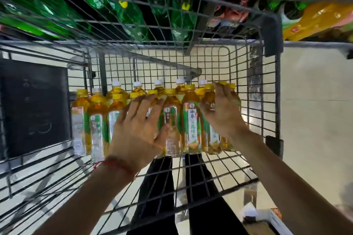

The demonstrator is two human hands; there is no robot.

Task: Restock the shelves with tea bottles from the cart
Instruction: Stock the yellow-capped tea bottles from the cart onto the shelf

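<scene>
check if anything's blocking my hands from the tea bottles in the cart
Nothing visible does. The left hand and right hand are inside the wire cart, right up against the tea bottles, with no wire or other item between.

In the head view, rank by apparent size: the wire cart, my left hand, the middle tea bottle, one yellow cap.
1. wire cart
2. left hand and tea bottle, which look about alike, the hand being nearer the camera
3. yellow cap, smallest
</scene>
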